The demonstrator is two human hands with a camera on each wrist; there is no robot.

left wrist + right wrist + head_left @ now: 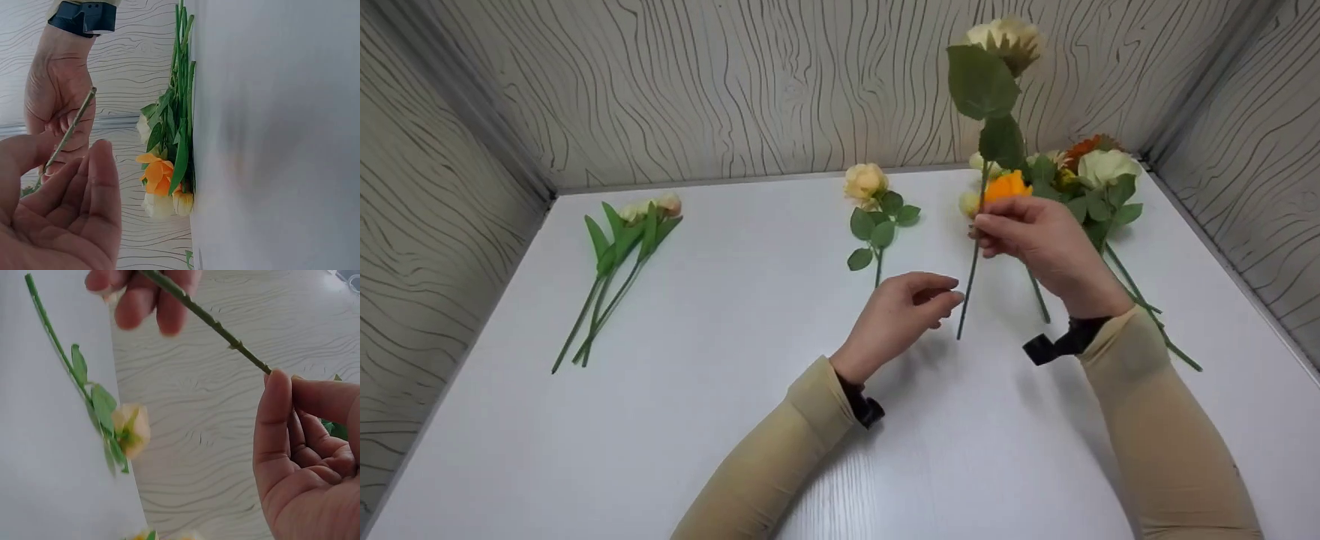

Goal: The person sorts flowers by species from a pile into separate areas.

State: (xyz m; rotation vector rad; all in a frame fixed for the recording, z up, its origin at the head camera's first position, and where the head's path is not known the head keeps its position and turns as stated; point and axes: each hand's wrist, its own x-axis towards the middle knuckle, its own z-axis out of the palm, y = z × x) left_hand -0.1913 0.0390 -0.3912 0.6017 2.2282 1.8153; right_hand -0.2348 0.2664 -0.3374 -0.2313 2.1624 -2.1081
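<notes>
My right hand (1050, 244) pinches the green stem (216, 325) of a cream-white rose (981, 81) between thumb and fingertips. The rose stands nearly upright above the table, bloom and two large leaves at the top, the stem's cut end pointing down. Beside the lower stem is my left hand (900, 311), its fingers loosely bent and the fingertips right by the stem. In the right wrist view the left fingers (171, 315) lie behind the stem without closing round it. A peach-yellow rose (866, 182) lies on the table just beyond my left hand.
Several pale tulips (622, 247) lie at the left of the white table (735, 300). At the back right a pile holds a white rose (1106, 169), an orange flower (1009, 187) and other blooms, stems toward me. Wood-grain-patterned walls (735, 90) border the table.
</notes>
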